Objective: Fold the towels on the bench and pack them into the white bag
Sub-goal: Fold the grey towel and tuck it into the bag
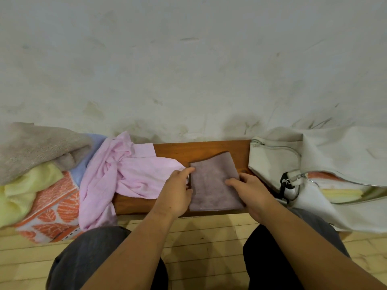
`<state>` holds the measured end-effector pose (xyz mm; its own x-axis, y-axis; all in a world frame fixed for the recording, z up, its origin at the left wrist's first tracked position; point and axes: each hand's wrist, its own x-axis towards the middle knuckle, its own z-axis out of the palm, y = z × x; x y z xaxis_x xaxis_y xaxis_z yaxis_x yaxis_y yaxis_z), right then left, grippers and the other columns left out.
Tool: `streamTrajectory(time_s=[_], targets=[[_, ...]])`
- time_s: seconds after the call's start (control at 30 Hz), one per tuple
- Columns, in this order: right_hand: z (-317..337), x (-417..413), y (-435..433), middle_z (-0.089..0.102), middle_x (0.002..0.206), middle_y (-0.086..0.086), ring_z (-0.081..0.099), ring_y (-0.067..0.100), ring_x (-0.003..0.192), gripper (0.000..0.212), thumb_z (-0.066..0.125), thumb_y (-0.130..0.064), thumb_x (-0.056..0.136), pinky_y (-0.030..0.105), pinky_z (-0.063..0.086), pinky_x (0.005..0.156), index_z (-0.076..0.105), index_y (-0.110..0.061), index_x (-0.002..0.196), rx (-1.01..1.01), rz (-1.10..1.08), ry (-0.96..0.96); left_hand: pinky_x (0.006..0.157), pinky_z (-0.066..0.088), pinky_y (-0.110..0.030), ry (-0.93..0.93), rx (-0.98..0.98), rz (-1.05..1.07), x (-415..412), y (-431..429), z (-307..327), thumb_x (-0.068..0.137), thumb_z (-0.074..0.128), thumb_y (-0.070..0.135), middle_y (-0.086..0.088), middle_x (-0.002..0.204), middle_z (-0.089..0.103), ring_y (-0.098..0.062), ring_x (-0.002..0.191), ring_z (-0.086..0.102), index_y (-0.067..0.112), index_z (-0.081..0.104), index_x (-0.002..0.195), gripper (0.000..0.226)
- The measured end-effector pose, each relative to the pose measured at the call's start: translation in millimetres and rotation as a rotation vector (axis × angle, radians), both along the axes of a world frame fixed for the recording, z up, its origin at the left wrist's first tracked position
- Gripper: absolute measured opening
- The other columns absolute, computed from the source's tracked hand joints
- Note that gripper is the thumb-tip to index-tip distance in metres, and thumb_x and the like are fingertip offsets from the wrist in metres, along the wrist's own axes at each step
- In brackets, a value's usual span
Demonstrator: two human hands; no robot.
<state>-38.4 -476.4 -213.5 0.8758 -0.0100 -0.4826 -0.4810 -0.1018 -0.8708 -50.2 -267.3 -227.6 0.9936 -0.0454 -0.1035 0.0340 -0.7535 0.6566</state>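
Five loose towels heaped on the left end of the bench [199, 149]: beige towel [37, 147] on top at the far left, yellow towel [23, 193] below it, leaf-print towel [52, 212] underneath and hanging over the front edge. A strip of blue towel [88, 158] shows between beige and pink. Pink towel [125, 170] sprawls rightward from the heap, crumpled, one tail drooping over the front edge, its right corner just beside the left hand [178, 191].

Mid-bench: mauve towel [213, 185], folded to a neat rectangle, flat on the bare wood (slightly skewed, top leaning right). Left hand at its left edge, forefinger stretched to the top-left corner, other fingers curled against the edge. Cannot tell whether they pinch the cloth or only touch it. Right hand [251, 191] on the towel's right side, palm down, fingers laid on top and pressing it flat.

Right end: white bag [272, 160] slumped on the bench against the wall [188, 59], zip open. Black clip [285, 183] at the zip's near end. Inside the opening, packed yellow towel [339, 194] with packed orange towel [322, 176] above it (only edges show). Bag near the mauve towel, well apart from the heap.

Foreground: both knees [88, 258] in dark trousers over a pale wood floor [205, 237].
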Motion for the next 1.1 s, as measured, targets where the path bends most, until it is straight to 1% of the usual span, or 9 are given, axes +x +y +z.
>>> streamTrajectory(time_s=[0.1, 0.17, 0.37, 0.53, 0.6, 0.73, 0.9, 0.97, 1.1], targets=[[1, -2, -6, 0.075, 0.102, 0.005, 0.072, 0.025, 0.096, 0.011, 0.067, -0.02, 0.093, 0.049, 0.06, 0.09, 0.07, -0.02, 0.103, -0.066, -0.005, -0.088, 0.101, 0.052, -0.031, 0.007, -0.023, -0.011, -2, -11, 1, 0.095, 0.065, 0.016, 0.005, 0.137, 0.052, -0.017, 0.114, 0.059, 0.034, 0.042, 0.148, 0.061], [5, -5, -11, 0.074, 0.101, 0.005, 0.071, 0.026, 0.096, 0.01, 0.066, -0.017, 0.093, 0.051, 0.059, 0.09, 0.069, -0.019, 0.102, -0.077, -0.004, -0.134, 0.1, 0.053, -0.033, 0.005, -0.026, -0.019, -4, -19, 3, 0.093, 0.067, 0.02, 0.006, 0.135, 0.053, -0.016, 0.114, 0.059, 0.037, 0.04, 0.148, 0.063], [30, -19, -43, 0.075, 0.096, 0.002, 0.072, 0.024, 0.096, 0.01, 0.065, -0.015, 0.093, 0.047, 0.06, 0.089, 0.069, -0.022, 0.101, -0.053, -0.064, -0.248, 0.087, 0.043, -0.016, -0.023, -0.123, 0.022, -7, -50, 15, 0.098, 0.061, 0.021, 0.008, 0.142, 0.048, -0.005, 0.109, 0.053, 0.034, 0.037, 0.15, 0.059], [65, -46, -99, 0.076, 0.102, 0.006, 0.074, 0.024, 0.097, 0.017, 0.065, -0.014, 0.096, 0.045, 0.06, 0.083, 0.068, -0.021, 0.111, 0.143, -0.156, -0.311, 0.085, 0.045, -0.013, -0.059, -0.134, 0.019, 3, -85, 35, 0.1, 0.059, 0.024, 0.009, 0.148, 0.045, -0.006, 0.112, 0.057, 0.036, 0.039, 0.148, 0.053], [74, -55, -128, 0.075, 0.105, 0.008, 0.074, 0.025, 0.097, 0.02, 0.064, -0.012, 0.096, 0.043, 0.06, 0.08, 0.067, -0.016, 0.115, 0.249, -0.242, -0.302, 0.084, 0.047, -0.013, -0.089, -0.128, 0.002, 7, -103, 48, 0.1, 0.06, 0.023, 0.009, 0.145, 0.047, -0.004, 0.11, 0.058, 0.035, 0.043, 0.144, 0.049], [69, -64, -187, 0.077, 0.102, 0.004, 0.076, 0.022, 0.093, 0.021, 0.064, -0.012, 0.095, 0.039, 0.062, 0.074, 0.069, -0.022, 0.113, 0.348, -0.451, -0.209, 0.088, 0.045, -0.015, -0.122, -0.111, -0.055, 10, -148, 75, 0.101, 0.057, 0.028, 0.014, 0.14, 0.049, -0.002, 0.113, 0.055, 0.038, 0.047, 0.137, 0.039], [50, -73, -227, 0.075, 0.114, 0.009, 0.074, 0.028, 0.102, 0.031, 0.06, -0.01, 0.096, 0.044, 0.058, 0.087, 0.068, -0.021, 0.124, 0.391, -0.45, -0.105, 0.1, 0.039, -0.018, -0.162, -0.097, -0.227, 12, -201, 99, 0.101, 0.056, 0.029, 0.022, 0.135, 0.046, 0.002, 0.122, 0.046, 0.045, 0.053, 0.123, 0.027], [49, -76, -237, 0.074, 0.116, 0.01, 0.073, 0.029, 0.104, 0.033, 0.059, -0.009, 0.095, 0.043, 0.057, 0.086, 0.068, -0.021, 0.125, 0.428, -0.439, -0.09, 0.106, 0.036, -0.02, -0.177, -0.06, -0.3, 13, -216, 103, 0.1, 0.056, 0.028, 0.022, 0.135, 0.044, 0.002, 0.126, 0.041, 0.043, 0.055, 0.12, 0.024], [53, -83, -266, 0.07, 0.126, 0.011, 0.068, 0.032, 0.115, 0.04, 0.059, -0.011, 0.092, 0.043, 0.057, 0.09, 0.068, -0.025, 0.129, 0.476, -0.379, -0.133, 0.107, 0.022, -0.016, -0.225, 0.047, -0.432, 15, -237, 109, 0.1, 0.053, 0.023, 0.018, 0.148, 0.035, -0.003, 0.14, 0.024, 0.037, 0.056, 0.117, 0.022]])
